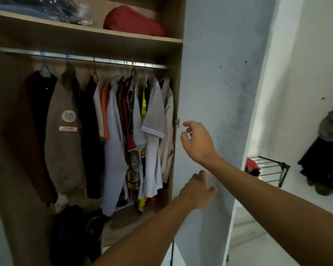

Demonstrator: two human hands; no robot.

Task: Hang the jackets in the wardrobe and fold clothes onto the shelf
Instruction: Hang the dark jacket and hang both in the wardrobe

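The wardrobe stands open with a metal rail full of hanging clothes. A dark maroon jacket and a brown jacket with patches hang at the left; several shirts crowd the right. The shelf above carries a red bundle and dark folded clothes in plastic. My right hand is open with fingers spread, near the small knob on the pale wardrobe door. My left hand is open lower down, against the same door. Neither hand holds anything.
Dark clothes lie heaped on the wardrobe floor. To the right, a low metal rack with a red item stands on the white floor. Another person's legs and dark clothing show at the far right edge.
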